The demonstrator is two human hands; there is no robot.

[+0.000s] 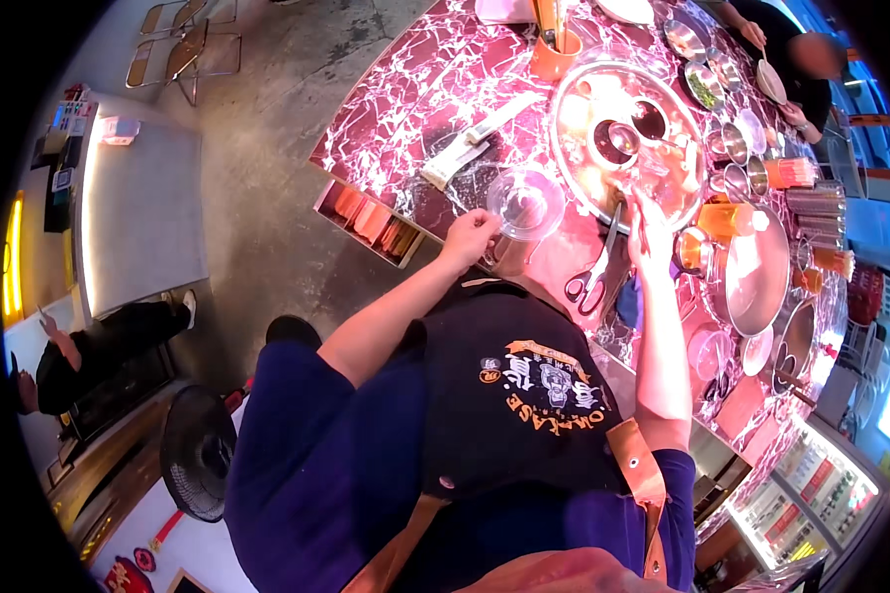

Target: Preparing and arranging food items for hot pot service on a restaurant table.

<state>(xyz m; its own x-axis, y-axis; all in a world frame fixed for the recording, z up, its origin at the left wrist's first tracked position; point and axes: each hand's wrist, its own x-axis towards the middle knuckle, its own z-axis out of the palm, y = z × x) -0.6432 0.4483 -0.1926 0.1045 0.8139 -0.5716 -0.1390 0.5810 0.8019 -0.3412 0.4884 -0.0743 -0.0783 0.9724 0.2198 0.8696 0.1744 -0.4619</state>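
At the near table edge, my left hand [473,236] has its fingers at the rim of a clear plastic bowl [525,203]. My right hand [650,226] reaches over the near rim of a large round metal tray [564,174]; strong glare hides whether its fingers grip anything. On the tray are two bowls of dark liquid [648,118], a metal ladle [623,138] in one of them, and pieces of food. Scissors with dark handles [595,278] lean against the tray beside my right hand. Left of the tray lies a white packet or tool [456,157], its kind unclear.
An orange cup of utensils [556,55] stands beyond the bowl. Right of the tray are jars of amber liquid [721,220], a large metal pan [760,270] and several small metal bowls [704,85]. An open drawer [369,226] juts out at left. Another person [779,74] works across the table.
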